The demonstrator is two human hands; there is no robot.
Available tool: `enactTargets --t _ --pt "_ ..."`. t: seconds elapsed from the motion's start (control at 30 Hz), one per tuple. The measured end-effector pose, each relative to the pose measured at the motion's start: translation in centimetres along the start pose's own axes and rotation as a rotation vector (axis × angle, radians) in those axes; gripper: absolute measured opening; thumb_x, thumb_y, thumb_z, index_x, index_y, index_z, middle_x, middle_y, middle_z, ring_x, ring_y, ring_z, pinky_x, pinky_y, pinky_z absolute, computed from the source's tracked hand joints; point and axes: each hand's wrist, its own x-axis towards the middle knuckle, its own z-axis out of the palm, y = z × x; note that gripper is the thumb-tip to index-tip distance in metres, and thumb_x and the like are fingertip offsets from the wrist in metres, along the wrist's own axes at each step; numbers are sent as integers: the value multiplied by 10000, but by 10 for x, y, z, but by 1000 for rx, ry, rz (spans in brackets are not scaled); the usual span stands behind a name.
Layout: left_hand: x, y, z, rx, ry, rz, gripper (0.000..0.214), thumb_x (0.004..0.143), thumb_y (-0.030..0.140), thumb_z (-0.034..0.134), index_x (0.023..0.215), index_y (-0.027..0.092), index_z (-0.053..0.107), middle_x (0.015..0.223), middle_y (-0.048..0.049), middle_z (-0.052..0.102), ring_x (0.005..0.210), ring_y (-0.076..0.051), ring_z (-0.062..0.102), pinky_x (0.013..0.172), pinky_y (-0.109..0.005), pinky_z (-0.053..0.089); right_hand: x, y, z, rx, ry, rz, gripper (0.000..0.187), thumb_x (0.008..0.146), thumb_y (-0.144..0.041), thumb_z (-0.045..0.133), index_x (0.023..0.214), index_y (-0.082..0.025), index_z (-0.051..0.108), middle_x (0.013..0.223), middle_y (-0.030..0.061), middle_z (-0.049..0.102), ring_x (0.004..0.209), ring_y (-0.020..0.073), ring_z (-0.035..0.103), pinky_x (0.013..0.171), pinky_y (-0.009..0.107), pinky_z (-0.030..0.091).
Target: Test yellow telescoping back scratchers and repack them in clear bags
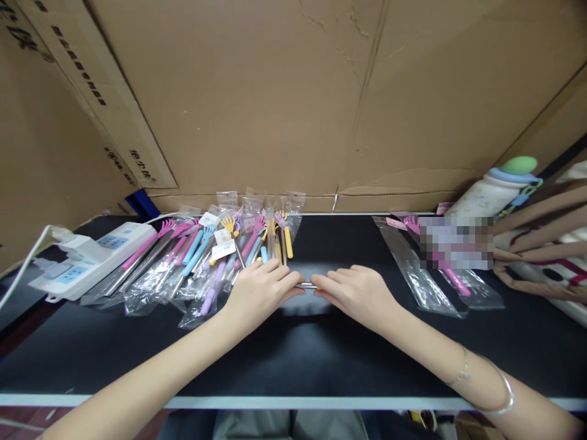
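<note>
My left hand (259,289) and my right hand (355,292) meet over the middle of the black table (293,354). Both are closed on a thin metal rod (306,285), of which only a short stretch shows between the fingertips. Just left of my left hand lies a pile of clear bags (206,260) holding pink, blue, yellow and purple hand-shaped scratchers. To the right of my right hand lie empty clear bags (415,275) and a pink scratcher (452,278) in a bag.
A white power strip (92,256) with its cable sits at the far left. Cardboard sheets (293,98) wall off the back and left. A white bottle with a green cap (498,186) and a striped bag (545,244) stand at the right.
</note>
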Motion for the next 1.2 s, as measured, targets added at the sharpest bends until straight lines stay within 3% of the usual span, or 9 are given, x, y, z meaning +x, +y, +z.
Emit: enactTargets --t 0.2,0.43,0.63,0.8,0.93,1.13,1.2 --pt "5 -4 -9 49 39 35 218 925 321 489 788 193 600 634 17 587 641 -130 512 590 -274 302 1 10 -18 -174 32 -39 251 955 -294 407 863 -231 632 612 -8 592 610 106 499 578 301 233" --pt "4 -17 -16 118 43 82 193 905 326 524 765 204 575 628 25 569 642 -132 507 595 -273 305 -5 21 -23 -207 34 -56 225 939 -311 436 919 -233 646 631 4 598 638 120 497 577 310 236" --pt "-2 -32 -24 165 -6 96 247 924 340 483 734 202 559 607 24 545 635 -137 487 578 -276 282 -19 38 -27 -247 40 -45 197 925 -301 462 918 -240 650 644 5 611 616 115 503 573 301 242" --pt "-6 -46 -32 219 -33 122 261 934 340 461 738 203 569 598 23 534 638 -142 477 595 -272 288 -32 55 -35 -351 122 -119 140 909 -258 494 899 -213 626 618 -16 592 585 101 509 568 283 257" --pt "-21 -60 -37 257 -54 102 268 938 318 449 726 197 560 622 9 545 656 -147 493 589 -269 285 -50 73 -37 -455 186 -157 76 885 -238 539 879 -189 597 627 -26 603 573 96 511 561 270 276" --pt "-55 -83 -41 313 -103 125 228 930 303 465 752 205 568 622 13 553 647 -151 496 581 -273 294 -75 89 -36 -503 166 -186 73 879 -243 558 851 -205 613 649 -21 633 571 88 526 570 266 317" --pt "-64 -92 -44 337 -106 109 215 921 313 483 758 209 577 619 13 556 646 -150 497 580 -271 301 -81 93 -37 -428 168 -48 78 858 -290 596 824 -230 634 666 -24 647 585 81 544 588 256 341"
